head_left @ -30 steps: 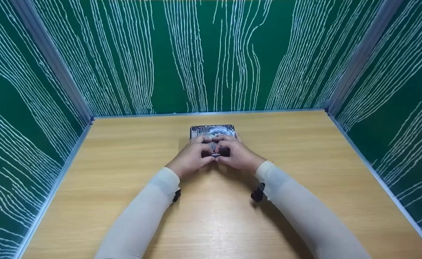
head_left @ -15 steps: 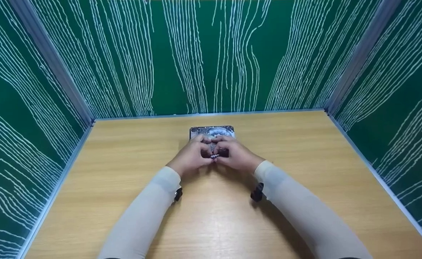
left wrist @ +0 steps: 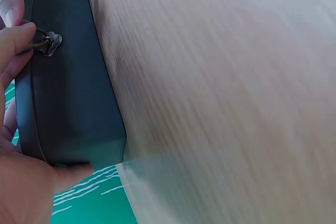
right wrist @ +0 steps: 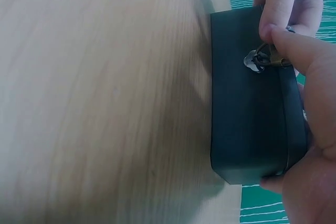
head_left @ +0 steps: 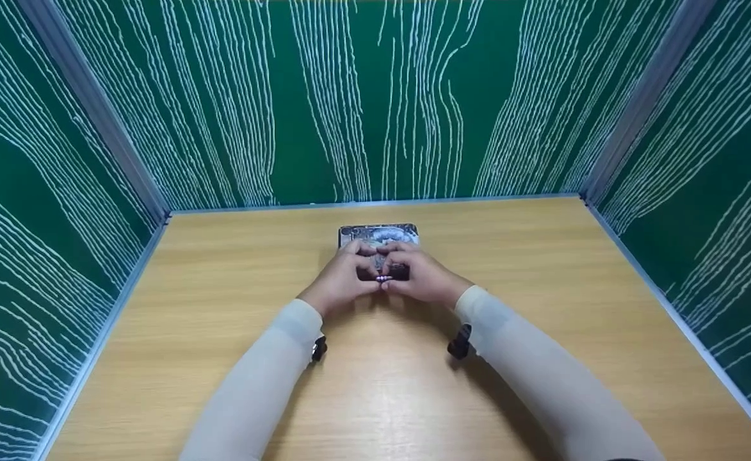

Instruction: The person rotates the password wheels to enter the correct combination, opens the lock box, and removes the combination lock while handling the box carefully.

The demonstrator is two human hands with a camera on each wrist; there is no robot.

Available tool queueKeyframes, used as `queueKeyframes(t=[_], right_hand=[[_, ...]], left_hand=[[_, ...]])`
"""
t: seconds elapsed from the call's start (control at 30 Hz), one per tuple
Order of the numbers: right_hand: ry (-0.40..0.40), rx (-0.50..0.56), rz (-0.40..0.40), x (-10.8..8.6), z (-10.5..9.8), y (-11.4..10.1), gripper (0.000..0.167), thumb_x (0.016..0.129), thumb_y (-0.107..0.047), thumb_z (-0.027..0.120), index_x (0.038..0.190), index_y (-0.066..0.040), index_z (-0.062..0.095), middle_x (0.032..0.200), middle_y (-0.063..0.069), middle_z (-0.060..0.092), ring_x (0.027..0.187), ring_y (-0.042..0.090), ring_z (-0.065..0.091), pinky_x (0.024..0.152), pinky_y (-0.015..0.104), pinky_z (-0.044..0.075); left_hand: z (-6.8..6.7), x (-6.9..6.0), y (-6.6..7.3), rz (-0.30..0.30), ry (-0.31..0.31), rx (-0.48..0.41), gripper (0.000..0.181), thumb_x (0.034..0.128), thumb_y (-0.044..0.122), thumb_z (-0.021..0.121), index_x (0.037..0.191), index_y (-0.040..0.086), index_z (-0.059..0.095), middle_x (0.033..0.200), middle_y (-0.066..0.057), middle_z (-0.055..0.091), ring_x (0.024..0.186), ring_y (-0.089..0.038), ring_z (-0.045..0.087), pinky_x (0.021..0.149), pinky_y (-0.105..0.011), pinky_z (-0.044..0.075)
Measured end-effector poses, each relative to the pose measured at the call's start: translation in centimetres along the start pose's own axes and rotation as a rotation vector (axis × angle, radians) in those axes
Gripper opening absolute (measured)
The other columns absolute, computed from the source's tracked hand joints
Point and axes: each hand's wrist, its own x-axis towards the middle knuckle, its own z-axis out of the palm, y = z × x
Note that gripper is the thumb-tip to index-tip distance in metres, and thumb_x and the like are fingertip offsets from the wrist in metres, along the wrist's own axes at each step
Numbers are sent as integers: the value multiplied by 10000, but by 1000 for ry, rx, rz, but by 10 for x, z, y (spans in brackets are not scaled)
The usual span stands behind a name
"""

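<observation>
A dark box (right wrist: 247, 119) with a grey-and-white patterned lid (head_left: 391, 237) stands on the wooden table. On its near side is a silver hasp (left wrist: 51, 44) with a small brass-coloured padlock (right wrist: 278, 59) hanging from it. In the head view, the padlock shows a row of light and dark bands. My left hand (head_left: 343, 275) and right hand (head_left: 423, 275) meet at the padlock, thumbs and index fingertips pinching it from both sides. Other fingers rest on the lid and the box's ends. The fingers partly cover the padlock's body.
The wooden table (head_left: 375, 384) extends around the box, its back edge a short way behind. Green walls (head_left: 311, 128) with white wavy lines enclose the back and both sides. Grey posts (head_left: 119, 141) mark the corners.
Both hands stay at the padlock, with only slight finger and thumb movement. The padlock tilts a little and levels again; the box keeps its place.
</observation>
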Motion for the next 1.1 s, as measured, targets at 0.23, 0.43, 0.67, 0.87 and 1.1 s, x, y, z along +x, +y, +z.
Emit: queueKeyframes(t=[0.23,0.43,0.67,0.87,1.1], right_hand=[[5,6,1,-3,4,3,151,1008,-243,883,1089,-200,764,1700,81,561,1624,402,478,1364,641,361],[5,16,-16,-3,3,2,155,995,-229,881,1097,-194,771,1698,90,565,1629,405,473,1371,649,340],[-1,31,-10,-1,3,4,148,1003,-246,881,1088,-205,767,1703,81,564,1629,404,476,1377,659,318],[9,33,-34,-1,4,6,144,1007,-246,877,1064,-183,760,1693,92,574,1630,400,478,1381,644,320],[12,57,-55,-2,4,8,132,994,-226,883,1033,-166,771,1684,109,575,1616,392,494,1382,630,323]], left_hand=[[2,-3,-3,-2,2,1,132,940,258,951,910,185,845,1683,-43,524,1652,-340,417,1426,-521,269],[0,-4,-2,-29,-3,-14,146,941,296,953,912,199,847,1744,-60,483,1698,-376,352,1436,-568,219],[0,-2,-4,-57,-4,-33,142,949,342,950,927,233,861,1703,-12,514,1687,-333,363,1434,-550,231],[0,-2,-6,-51,15,-40,154,932,344,966,931,222,874,1681,-19,533,1668,-336,382,1431,-543,241],[0,-2,-8,-21,10,-32,133,926,280,966,960,184,880,1677,-42,537,1657,-339,392,1427,-535,251]])
